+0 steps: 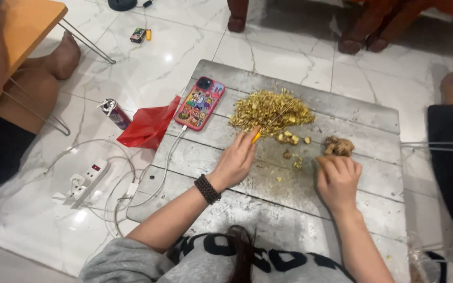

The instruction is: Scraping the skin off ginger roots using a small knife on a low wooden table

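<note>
While left hand (235, 160) grips knife (268, 127), board (289, 209) edge near

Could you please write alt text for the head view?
A person's left hand holds a yellow-handled knife at a pile of chopped ginger on a grey wooden board, while the right hand rests near a ginger root. A phone charges beside them.

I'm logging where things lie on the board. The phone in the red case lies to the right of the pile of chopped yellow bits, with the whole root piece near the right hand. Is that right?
Not quite. In the head view the phone in the red case lies to the left of the pile of chopped yellow bits, not the right. The whole root piece does lie near the right hand.
</note>
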